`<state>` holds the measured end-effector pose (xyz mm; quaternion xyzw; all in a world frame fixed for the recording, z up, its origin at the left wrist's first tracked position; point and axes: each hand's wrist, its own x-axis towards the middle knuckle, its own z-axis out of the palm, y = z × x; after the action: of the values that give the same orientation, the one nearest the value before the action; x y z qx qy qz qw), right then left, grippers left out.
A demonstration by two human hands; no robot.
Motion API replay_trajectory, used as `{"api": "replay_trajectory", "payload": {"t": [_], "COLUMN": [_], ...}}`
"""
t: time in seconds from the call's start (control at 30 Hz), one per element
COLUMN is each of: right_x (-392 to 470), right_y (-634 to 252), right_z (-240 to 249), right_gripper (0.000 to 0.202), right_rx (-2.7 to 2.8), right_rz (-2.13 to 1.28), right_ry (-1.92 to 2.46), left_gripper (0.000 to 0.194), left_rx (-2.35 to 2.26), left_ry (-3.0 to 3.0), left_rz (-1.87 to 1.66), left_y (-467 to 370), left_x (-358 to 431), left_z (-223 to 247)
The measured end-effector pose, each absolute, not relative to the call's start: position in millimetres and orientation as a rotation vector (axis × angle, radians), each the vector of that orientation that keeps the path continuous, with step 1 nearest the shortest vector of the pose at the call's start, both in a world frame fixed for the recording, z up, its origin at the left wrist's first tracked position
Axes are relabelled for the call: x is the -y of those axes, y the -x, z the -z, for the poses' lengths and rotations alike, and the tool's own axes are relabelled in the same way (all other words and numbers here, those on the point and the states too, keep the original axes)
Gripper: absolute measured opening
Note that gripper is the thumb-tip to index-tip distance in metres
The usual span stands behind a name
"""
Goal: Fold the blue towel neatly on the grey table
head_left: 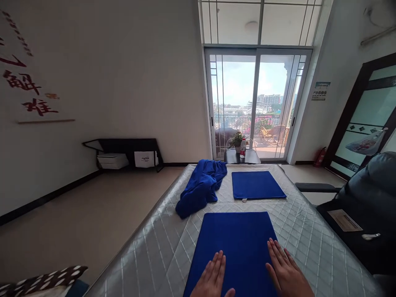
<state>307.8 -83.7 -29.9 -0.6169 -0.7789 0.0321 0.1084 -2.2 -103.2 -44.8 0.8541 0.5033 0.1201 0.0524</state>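
A blue cloth (238,235), laid out flat with straight edges, lies on the quilted grey mattress (148,251) right in front of me. My left hand (212,274) rests on its near left part, fingers stretched out and side by side. At the cloth's right edge, my right hand (284,266) lies flat with its fingers extended. Neither hand grips anything. Farther back is a second blue cloth (258,184), folded into a flat rectangle with a small pale tag on its near edge. To its left, a crumpled blue cloth (202,185) sits in a loose heap.
Beyond the mattress stands a small dark table (252,156) with a potted plant (237,140) and a bottle (243,148). A dark armchair (371,194) is on the right, holding a paper and a small white object. A patterned cushion (46,280) shows at lower left.
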Motion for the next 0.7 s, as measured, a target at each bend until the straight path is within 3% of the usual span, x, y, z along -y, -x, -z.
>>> {"api": "replay_trajectory", "payload": {"t": [0.13, 0.27, 0.7], "right_x": [61.8, 57.2, 57.7], "right_y": [-290.9, -295.4, -293.0], "right_z": [18.1, 47.3, 41.5], "right_gripper": [0.063, 0.059, 0.065], "right_rx": [2.28, 2.327, 2.207], "right_rz": [-0.077, -0.07, -0.108], "right_ry": [1.873, 1.853, 1.98], "left_gripper": [0.071, 0.07, 0.071], "left_rx": [-1.23, -1.174, -1.426], "left_ry": [-2.717, -2.738, -2.633], "left_rz": [-0.45, -0.564, -0.5], "left_y": [-72.4, -116.0, -97.6], "left_x": [81.6, 71.7, 68.0], "left_z": [2.6, 6.4, 37.5]}}
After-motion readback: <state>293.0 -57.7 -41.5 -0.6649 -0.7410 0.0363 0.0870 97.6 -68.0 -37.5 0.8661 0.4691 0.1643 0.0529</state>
